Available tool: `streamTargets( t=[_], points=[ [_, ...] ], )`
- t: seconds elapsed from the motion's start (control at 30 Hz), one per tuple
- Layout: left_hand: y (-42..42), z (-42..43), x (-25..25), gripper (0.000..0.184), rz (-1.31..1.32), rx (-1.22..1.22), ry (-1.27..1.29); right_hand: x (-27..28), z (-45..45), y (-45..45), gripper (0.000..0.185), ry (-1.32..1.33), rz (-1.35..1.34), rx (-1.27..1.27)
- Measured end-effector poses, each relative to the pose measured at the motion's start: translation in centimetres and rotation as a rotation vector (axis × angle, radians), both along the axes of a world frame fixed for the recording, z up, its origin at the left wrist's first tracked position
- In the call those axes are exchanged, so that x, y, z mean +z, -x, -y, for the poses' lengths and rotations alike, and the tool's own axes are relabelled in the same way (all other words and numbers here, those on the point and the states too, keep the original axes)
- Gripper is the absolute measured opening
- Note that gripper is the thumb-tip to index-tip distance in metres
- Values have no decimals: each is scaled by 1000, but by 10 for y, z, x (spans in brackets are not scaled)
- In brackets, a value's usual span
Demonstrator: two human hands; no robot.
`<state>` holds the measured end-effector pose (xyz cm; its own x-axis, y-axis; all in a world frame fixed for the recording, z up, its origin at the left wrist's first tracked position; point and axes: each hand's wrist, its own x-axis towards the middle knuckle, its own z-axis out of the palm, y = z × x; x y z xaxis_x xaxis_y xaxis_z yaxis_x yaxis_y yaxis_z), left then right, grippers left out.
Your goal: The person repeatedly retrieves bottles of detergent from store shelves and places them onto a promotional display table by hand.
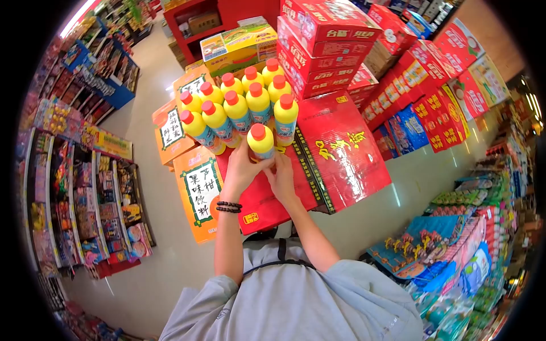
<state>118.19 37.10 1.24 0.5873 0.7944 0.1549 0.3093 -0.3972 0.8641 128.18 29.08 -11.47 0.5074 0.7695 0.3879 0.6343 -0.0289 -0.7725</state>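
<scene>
Close to my body on the red carton [244,196] is a yellow bottle [261,142] with a red cap and a blue label. My left hand [245,170], with a dark beaded bracelet at the wrist, is wrapped round its left side. From the right, my right hand [281,175] closes on the lower part of the same bottle, and the fingers partly hide its base. Just behind stand several matching bottles [235,109] in tight rows, upright with their caps on. One front-row bottle [285,120] is right beside the held one.
Orange drink cartons [196,193] flank the red carton on the left. A yellow-green box [239,48] and stacked red boxes [327,51] rise behind the bottles. Store shelves [85,199] line the left, and packaged goods [449,244] fill the right.
</scene>
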Motion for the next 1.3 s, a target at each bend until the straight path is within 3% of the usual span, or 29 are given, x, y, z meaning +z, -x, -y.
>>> streamTargets(
  t=[0.1, 0.13, 0.23, 0.47, 0.63, 0.93, 1.03, 1.23, 1.3],
  points=[
    [3, -11, -62, 56, -323, 44, -20, 9, -9, -10, 58, 70, -60, 48],
    [-1, -8, -69, 46, -281, 80, 23, 6, -10, -12, 58, 60, -58, 38],
    [-4, -3, -80, 38, -187, 151, 5, 3, -9, -20, 56, 54, -65, 32],
    [-20, -5, -102, 33, -157, 242, -84, -5, -4, -30, 41, 33, -155, 30],
    [-33, -5, -110, 33, -103, 289, -189, -9, -8, -33, 30, -22, -226, 30],
    [-39, 3, -101, 37, 3, 300, 42, -9, -9, -36, 22, -88, -233, 19],
    [-35, 10, -115, 38, 52, 360, -81, -7, -6, -34, 18, -108, -293, 11],
    [17, 40, -89, 34, -46, 393, 31, 8, 3, 18, 11, -207, -374, 68],
    [49, 49, -82, 31, 34, 466, 20, 23, 9, 53, 11, -206, -428, 160]
  ],
)
